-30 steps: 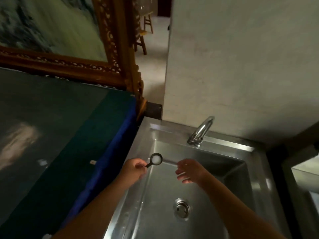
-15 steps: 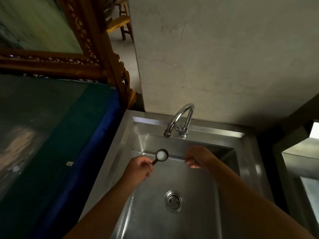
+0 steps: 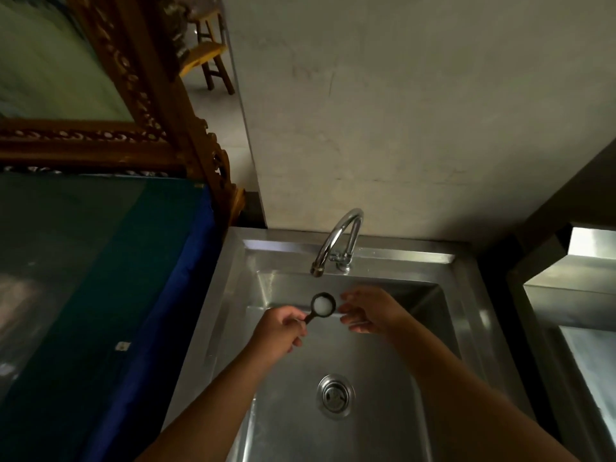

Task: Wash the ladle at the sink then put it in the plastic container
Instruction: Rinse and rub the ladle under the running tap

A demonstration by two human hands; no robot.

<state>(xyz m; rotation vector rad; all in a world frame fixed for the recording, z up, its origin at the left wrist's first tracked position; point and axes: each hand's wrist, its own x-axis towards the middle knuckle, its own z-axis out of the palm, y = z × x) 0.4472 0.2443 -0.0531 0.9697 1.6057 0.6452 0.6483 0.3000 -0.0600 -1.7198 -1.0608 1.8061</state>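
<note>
The ladle, a small dark utensil with a round bowl showing a pale, bright inside and a short dark handle, is held over the back part of the stainless steel sink, just below and in front of the spout of the curved chrome tap. Its handle is gripped in the closed left hand, and the long axis is seen to run from that hand up and to the right, toward the back wall of the basin, with the bowl at the far end and facing upward.

The right hand is held just beside the bowl on its right, fingers loosely spread and holding nothing; whether a fingertip touches the rim cannot be told. Of the two hands, the right is the nearer to the bowl and to the tap's lever, so it is judged that the water would be turned on, or the bowl rubbed, by that hand while the ladle is steadied by the left.

No water is seen running from the spout, and the washing is judged not yet begun.

Counted: one ladle, one tap, one sink basin with one round metal drain near its front, two hands. No plastic container is in view.
</note>
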